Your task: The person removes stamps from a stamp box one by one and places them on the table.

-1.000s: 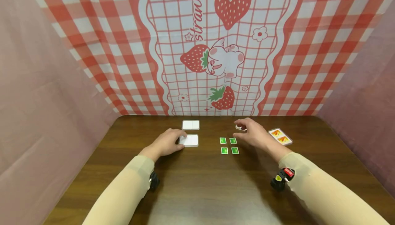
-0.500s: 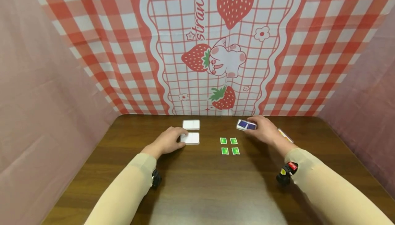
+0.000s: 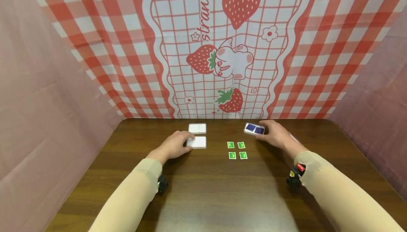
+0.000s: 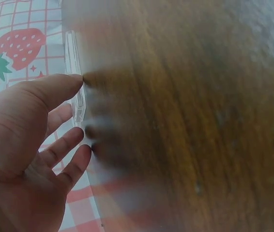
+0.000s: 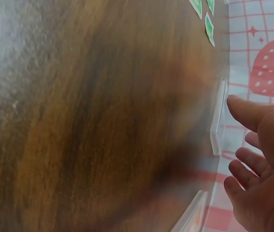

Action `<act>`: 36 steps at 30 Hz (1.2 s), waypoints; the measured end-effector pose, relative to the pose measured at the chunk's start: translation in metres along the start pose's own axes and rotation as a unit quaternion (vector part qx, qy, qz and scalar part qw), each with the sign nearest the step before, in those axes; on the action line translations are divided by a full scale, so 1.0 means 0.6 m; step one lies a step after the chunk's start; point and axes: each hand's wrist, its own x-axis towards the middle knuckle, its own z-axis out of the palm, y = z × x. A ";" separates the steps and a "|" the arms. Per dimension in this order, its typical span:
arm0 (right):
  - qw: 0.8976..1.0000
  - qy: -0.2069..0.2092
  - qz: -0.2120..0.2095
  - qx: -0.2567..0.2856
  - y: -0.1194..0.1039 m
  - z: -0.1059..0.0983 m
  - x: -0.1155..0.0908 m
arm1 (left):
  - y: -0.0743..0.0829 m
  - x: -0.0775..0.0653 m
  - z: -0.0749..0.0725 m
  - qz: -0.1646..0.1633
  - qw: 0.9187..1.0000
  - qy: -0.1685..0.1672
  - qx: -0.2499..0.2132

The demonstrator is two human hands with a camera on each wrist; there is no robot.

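Observation:
In the head view my left hand lies at the left end of the nearer white-faced flat clear case, thumb at its near edge and index finger over its far side. The left wrist view shows the thumb tip against the case's edge, with the other fingers loosely bent beyond it. My right hand is at the right end of a clear case with two dark blue squares. Its thumb and fingers are spread apart near that end. In the right wrist view the thumb tip sits beside that case.
Another white-faced case lies just behind the nearer one. Several small green cards form a grid between the hands. A further case is mostly hidden behind the right wrist. The strawberry cloth rises at the table's back edge.
My right hand has moved right and uncovered the blue-square case, then drawn back slightly from it. The nearer white case has shifted a little toward the far one, my left hand staying at it.

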 end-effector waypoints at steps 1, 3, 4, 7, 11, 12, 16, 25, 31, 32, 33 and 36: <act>1.000 0.000 -0.003 0.005 0.005 0.003 0.002 | -0.001 0.000 0.001 0.001 1.000 0.002 0.000; 1.000 0.006 -0.017 0.013 0.022 0.009 0.008 | -0.001 0.000 0.000 0.003 1.000 0.003 -0.001; 1.000 0.007 -0.023 0.016 0.032 0.013 0.012 | 0.000 -0.001 -0.001 0.005 1.000 0.003 -0.003; 0.999 0.024 -0.047 0.015 0.083 0.035 0.028 | 0.000 -0.002 -0.002 0.014 1.000 0.007 -0.004; 0.999 0.022 -0.041 0.021 0.093 0.036 0.028 | 0.003 -0.006 -0.005 0.024 1.000 0.015 -0.003; 0.999 0.015 -0.032 0.024 0.076 0.027 0.021 | 0.004 -0.007 -0.006 0.027 0.999 0.016 -0.003; 1.000 -0.002 -0.016 0.025 0.045 0.014 0.010 | 0.008 -0.011 -0.009 0.035 0.999 0.021 -0.003; 1.000 -0.007 -0.013 0.009 0.036 0.020 0.016 | 0.016 -0.016 -0.009 0.063 0.997 0.045 0.008; 1.000 -0.003 -0.024 0.019 0.050 0.027 0.022 | 0.026 -0.018 -0.012 0.084 0.994 0.062 0.008; 0.999 -0.001 -0.027 0.023 0.055 0.028 0.024 | 0.028 -0.018 -0.012 0.087 0.994 0.064 0.008; 0.999 0.007 -0.035 0.024 0.069 0.035 0.028 | 0.030 -0.018 -0.012 0.088 0.994 0.065 0.008; 0.999 0.019 -0.047 0.020 0.092 0.046 0.037 | 0.037 -0.018 -0.013 0.088 0.994 0.062 0.010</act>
